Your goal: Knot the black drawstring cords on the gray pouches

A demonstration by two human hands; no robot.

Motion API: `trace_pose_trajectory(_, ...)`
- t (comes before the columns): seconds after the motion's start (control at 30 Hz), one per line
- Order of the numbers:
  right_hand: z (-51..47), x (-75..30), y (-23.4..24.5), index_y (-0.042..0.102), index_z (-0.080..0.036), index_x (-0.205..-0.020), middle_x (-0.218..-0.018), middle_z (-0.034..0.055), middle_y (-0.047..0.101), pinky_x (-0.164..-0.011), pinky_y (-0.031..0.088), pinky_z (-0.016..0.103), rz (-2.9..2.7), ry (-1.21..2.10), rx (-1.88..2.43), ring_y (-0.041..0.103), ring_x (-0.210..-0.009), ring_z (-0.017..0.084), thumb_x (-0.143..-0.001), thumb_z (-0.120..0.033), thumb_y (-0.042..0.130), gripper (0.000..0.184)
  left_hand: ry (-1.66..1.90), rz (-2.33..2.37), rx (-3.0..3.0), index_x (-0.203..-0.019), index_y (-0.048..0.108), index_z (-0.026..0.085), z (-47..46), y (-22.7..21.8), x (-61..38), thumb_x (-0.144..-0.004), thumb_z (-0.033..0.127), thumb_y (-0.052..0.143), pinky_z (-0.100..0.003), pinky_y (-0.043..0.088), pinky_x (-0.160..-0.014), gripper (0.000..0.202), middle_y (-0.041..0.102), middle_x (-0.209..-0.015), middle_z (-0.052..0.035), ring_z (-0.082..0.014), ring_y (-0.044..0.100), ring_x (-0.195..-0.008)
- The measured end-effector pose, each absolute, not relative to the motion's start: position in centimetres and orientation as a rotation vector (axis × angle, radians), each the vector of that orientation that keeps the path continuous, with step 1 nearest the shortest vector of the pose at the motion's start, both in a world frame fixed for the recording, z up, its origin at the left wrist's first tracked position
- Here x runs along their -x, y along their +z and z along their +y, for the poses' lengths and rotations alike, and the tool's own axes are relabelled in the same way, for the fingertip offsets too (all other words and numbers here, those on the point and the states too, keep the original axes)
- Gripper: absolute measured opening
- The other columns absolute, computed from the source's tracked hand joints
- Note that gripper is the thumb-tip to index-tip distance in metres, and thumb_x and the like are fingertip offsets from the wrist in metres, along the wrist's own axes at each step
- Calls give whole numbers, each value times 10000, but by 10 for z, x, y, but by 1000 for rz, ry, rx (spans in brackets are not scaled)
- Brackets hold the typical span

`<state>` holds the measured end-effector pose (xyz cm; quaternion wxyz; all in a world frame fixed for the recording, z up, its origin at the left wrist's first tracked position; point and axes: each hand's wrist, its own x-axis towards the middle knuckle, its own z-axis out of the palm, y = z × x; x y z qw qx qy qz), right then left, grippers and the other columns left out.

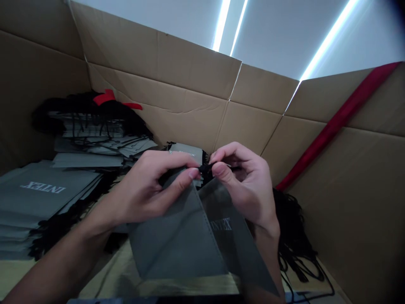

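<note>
- Grey nonwoven bag (177, 240): held up mid-frame over the lower part of a cardboard box (190, 114); soft, floppy, stitched edges, white INTEX print
- Left hand (148, 190): closed thumb-finger pinch on the bag's top edge at the black cord (205, 167)
- Right hand (240, 177): fingertips closed on the same cord, fingers curled
- Tight fingertip pinch suits thin cord
- Stacked grey bags (41, 198) left; tangled black cords (294, 228) right

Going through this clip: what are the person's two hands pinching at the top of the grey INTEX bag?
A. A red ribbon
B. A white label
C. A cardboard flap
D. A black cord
D. The left hand and right hand both pinch a black cord at the top of the grey INTEX bag.
</note>
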<state>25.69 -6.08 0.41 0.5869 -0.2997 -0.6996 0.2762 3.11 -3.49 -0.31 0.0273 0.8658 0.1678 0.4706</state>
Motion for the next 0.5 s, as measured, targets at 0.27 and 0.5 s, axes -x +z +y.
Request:
trace_pose_trajectory(0.27,-57,-250,0,766,-234,-975,-836,-26,696,-529,409,220,-1733,727,632,544,-635,101,-802,-374,1040,353,1478,521,-2740,-999,672,173,-36,-9,-35,-1102,157,605,-229,421,-646,124,635,-800,32,-99,541,-672)
trace_pose_trajectory(0.5,-54,-252,1,762,-212,-896,-804,-13,726,-584,497,214,-1743,739,695,644,-683,121,-865,-375,990,283,1409,477,-2752,-863,603,189,-38,-7,-38,-1100,144,583,-242,354,-566,242,524,-694,57,-90,436,-589)
